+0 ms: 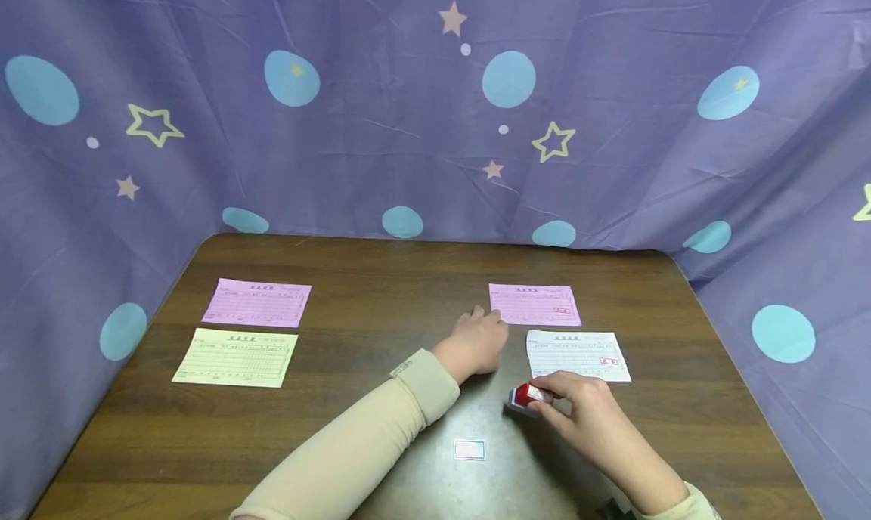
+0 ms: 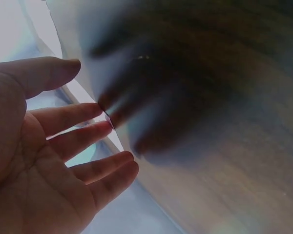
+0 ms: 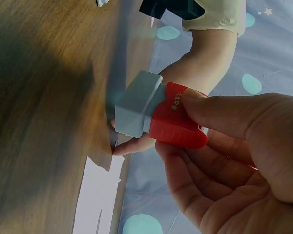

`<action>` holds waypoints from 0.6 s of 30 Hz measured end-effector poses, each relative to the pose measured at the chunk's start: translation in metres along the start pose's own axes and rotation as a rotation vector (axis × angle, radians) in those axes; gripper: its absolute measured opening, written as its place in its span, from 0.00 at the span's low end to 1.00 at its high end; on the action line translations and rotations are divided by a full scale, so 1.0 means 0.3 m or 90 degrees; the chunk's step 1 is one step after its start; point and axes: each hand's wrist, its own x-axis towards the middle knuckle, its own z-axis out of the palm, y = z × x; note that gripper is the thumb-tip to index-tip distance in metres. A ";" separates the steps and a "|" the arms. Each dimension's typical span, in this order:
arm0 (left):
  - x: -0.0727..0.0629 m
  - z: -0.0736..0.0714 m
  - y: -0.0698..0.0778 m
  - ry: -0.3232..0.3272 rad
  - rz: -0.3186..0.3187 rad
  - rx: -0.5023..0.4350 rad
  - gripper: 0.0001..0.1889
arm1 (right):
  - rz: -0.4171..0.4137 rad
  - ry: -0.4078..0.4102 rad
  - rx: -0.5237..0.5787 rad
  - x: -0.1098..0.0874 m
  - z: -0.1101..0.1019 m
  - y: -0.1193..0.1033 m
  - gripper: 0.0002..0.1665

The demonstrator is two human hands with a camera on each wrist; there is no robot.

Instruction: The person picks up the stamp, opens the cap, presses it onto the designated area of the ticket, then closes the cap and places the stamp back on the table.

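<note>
The grip of the right hand (image 1: 588, 410) is narrow, thumb and fingers pinching a small hand stamp with a red handle and a pale grey rectangular base (image 1: 527, 396). The stamp is near the near-left corner of a white printed paper slip (image 1: 571, 351), its base turned down toward the table. The left hand (image 1: 479, 342) holds nothing; its fingers reach out, slightly bent, with the tips at the left edge of a pink printed paper slip (image 1: 533, 303), though whether they touch it I cannot tell. This pink slip lies just beyond the white one, and each bears a red rectangular mark at its lower right. A small, flat, pale rectangular piece (image 1: 469, 450) lies nearer the person, left of the stamp. Well apart on the left side, a second pink slip (image 1: 258, 303) lies just beyond a pale yellow slip (image 1: 236, 358). All rest on a brown wood-grain table (image 1: 381, 293), with a purple cloth (image 1: 408, 112) patterned with stars and blue dots behind it.
</note>
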 end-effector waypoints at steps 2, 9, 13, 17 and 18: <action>0.002 -0.002 0.000 -0.003 -0.002 -0.005 0.21 | 0.001 0.000 -0.002 0.000 0.000 0.000 0.16; -0.003 -0.005 -0.011 -0.005 -0.016 -0.006 0.21 | 0.009 -0.003 -0.001 0.001 -0.003 0.000 0.15; 0.003 0.000 -0.005 -0.007 -0.007 0.005 0.22 | 0.007 0.000 -0.001 -0.001 -0.002 0.002 0.16; 0.012 0.000 0.006 -0.008 -0.005 0.014 0.23 | 0.010 0.002 -0.002 -0.003 -0.002 0.004 0.16; 0.014 0.000 0.009 -0.008 -0.005 0.016 0.24 | 0.011 0.001 -0.002 -0.004 -0.002 0.005 0.16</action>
